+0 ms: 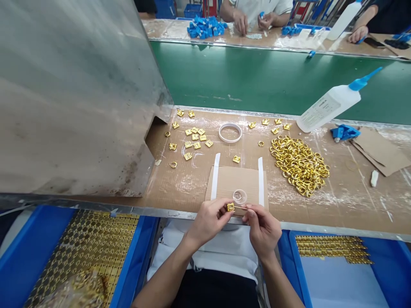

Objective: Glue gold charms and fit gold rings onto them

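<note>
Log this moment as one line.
left hand: gold square piece | right hand: thin stick, tip at piece | ring heap: right side of bench

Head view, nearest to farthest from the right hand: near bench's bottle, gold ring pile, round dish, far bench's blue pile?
1. Round dish, left of the right hand
2. Gold ring pile, ahead, to the right
3. Bottle, farther ahead, right
4. Blue pile, far bench, left

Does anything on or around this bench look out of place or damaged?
Dark stains mottle the grey metal housing near its lower corner, perhaps grime; one gold ring lies outside the gold ring heap, as if strayed.
</note>
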`<state>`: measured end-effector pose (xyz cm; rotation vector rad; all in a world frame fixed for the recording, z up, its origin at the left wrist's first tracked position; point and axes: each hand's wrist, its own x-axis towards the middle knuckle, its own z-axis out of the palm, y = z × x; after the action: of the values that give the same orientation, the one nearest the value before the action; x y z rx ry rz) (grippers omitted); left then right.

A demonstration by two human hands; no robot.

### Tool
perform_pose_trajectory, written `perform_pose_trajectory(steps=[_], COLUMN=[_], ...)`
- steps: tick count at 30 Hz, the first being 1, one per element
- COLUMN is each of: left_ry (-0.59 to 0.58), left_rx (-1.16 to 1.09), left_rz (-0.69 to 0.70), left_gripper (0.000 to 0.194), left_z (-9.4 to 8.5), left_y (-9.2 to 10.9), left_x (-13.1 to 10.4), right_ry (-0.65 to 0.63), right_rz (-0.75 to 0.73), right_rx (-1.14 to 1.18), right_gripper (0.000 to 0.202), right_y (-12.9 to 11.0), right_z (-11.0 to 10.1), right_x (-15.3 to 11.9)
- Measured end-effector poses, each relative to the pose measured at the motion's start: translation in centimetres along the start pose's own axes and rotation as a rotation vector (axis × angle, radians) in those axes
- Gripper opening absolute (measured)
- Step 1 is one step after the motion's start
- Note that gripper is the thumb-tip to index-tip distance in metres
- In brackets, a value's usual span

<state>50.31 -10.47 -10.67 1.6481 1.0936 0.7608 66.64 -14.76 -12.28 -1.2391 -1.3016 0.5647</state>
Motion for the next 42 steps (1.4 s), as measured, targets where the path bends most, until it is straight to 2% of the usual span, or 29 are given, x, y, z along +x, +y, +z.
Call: perform_pose_trajectory(steps=[9, 16, 29, 35, 42], left_ry=[-0.011, -0.013, -0.007, -0.015, -0.007], left_rx=[-0.014, -0.018, -0.004, -0.002, -0.008], left_rz=[-0.016, -0.038, -0.019, -0.027, -0.023], left_gripper=[0.026, 0.027, 0.026, 0.026, 0.026], left_z=[-0.06, -0.07, -0.01, -0.07, 0.03], left_y=[-0.07, -0.05, 0.04, 0.09, -0.03], left_x=[0.02, 0.02, -0.01, -0.04, 0.08], right_ry=[-0.09, -0.076, -0.102, -0.085, -0.099], right_rz=[-0.078, -0.032, -0.069, -0.06, -0.061], right_rx=[-0.074, -0.123, -0.065, -0.115, -0.07], right_gripper=[0.016, 0.013, 0.02, 0.013, 0.016], right_y=[-0.01, -0.05, -0.21, -0.13, 0.05], right_z=[-0.08, -0.25, -0.09, -0.14, -0.12], right_x=[0.34, 0.23, 0.42, 0.35, 0.23])
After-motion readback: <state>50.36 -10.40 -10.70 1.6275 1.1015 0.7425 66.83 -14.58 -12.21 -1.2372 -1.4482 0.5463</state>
